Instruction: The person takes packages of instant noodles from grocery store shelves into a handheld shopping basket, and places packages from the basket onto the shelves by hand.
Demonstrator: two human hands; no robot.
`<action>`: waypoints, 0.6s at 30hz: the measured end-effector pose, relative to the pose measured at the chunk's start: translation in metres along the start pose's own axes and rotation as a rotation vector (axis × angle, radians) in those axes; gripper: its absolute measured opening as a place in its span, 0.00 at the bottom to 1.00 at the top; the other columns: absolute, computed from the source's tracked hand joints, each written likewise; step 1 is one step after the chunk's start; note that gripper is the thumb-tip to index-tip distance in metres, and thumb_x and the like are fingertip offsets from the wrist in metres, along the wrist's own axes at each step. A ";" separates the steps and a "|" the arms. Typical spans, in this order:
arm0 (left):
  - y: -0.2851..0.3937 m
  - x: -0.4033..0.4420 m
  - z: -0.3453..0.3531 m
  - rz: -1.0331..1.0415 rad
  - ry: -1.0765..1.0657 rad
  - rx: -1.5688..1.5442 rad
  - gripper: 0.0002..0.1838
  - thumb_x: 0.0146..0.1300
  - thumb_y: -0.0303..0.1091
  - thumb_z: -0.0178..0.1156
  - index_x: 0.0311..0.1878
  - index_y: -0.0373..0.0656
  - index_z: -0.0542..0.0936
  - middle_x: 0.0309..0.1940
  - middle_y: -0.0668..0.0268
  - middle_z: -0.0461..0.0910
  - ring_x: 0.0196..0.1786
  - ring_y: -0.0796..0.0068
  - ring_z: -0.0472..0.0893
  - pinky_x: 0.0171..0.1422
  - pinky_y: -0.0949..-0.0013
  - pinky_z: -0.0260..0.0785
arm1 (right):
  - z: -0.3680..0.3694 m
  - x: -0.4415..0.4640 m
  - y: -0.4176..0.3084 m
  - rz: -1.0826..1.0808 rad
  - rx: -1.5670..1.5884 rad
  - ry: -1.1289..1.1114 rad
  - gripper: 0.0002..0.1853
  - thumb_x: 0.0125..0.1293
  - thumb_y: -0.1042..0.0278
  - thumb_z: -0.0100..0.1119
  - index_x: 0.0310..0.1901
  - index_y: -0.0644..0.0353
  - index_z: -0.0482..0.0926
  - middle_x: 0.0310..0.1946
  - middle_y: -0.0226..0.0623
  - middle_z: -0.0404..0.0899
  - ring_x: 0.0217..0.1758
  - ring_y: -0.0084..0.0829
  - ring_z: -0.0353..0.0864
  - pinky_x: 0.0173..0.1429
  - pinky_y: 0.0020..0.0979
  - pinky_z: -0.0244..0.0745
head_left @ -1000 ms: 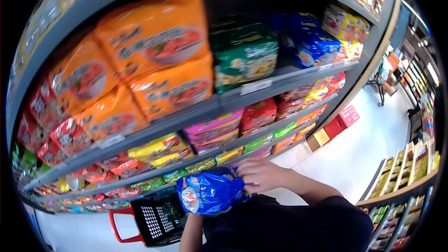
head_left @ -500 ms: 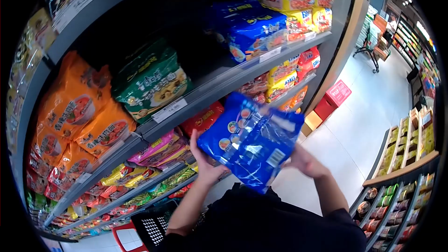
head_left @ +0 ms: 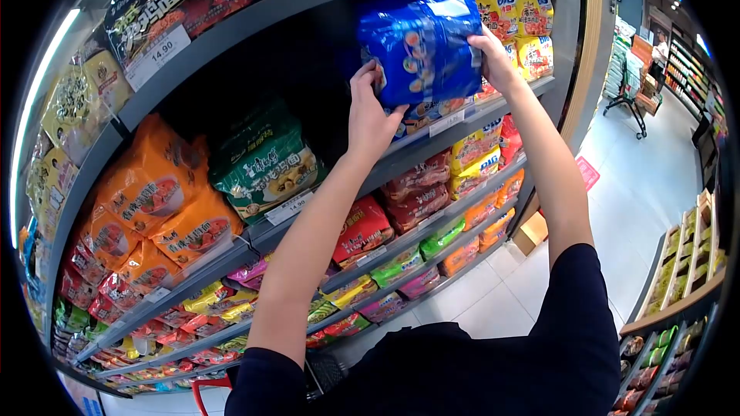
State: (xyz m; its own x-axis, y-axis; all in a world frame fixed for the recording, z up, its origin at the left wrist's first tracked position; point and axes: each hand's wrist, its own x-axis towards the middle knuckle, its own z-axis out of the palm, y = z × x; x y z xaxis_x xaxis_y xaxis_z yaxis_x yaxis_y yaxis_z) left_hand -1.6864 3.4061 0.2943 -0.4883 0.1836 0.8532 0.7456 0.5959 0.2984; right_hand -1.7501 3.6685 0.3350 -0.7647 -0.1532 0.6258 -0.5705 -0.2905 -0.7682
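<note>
A blue multipack of instant noodles (head_left: 424,50) is held up between my two hands at the shelf. My left hand (head_left: 372,114) grips its left side, thumb along the lower edge. On its right side my right hand (head_left: 495,58) is closed round the edge. Just under it, another blue noodle pack (head_left: 432,112) shows in part on the shelf (head_left: 401,143). Yellow noodle packs (head_left: 533,54) stand to the right of it. Left along the same shelf is a green noodle pack (head_left: 266,158), then orange noodle packs (head_left: 158,200).
Lower shelves hold many noodle packs, such as a red one (head_left: 362,227). Above, the upper shelf edge (head_left: 254,27) carries a price tag (head_left: 158,56). A red-handled basket (head_left: 208,393) is at the bottom. A shopping cart (head_left: 634,96) and a person (head_left: 660,52) are in the aisle.
Both hands have raised the blue noodle pack from in front of my body up to the shelf, above the other blue pack. My arms are now stretched out and the view has tilted up.
</note>
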 end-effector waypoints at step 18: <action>0.041 -0.306 -0.058 -1.077 0.100 -0.909 0.36 0.61 0.32 0.58 0.68 0.40 0.51 0.58 0.58 0.66 0.57 0.66 0.71 0.62 0.65 0.66 | 0.135 -0.263 0.007 -0.411 0.146 -0.620 0.16 0.61 0.65 0.62 0.49 0.63 0.78 0.54 0.44 0.76 0.61 0.43 0.73 0.61 0.40 0.69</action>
State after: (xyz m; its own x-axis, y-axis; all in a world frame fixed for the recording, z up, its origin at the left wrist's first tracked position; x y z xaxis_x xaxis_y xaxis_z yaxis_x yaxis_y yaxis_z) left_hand -1.4799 3.3290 0.0708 -0.9927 -0.1102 0.0490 0.0807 -0.3047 0.9490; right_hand -1.5130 3.5790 0.1834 -0.1657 -0.4962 0.8523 -0.6950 -0.5544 -0.4579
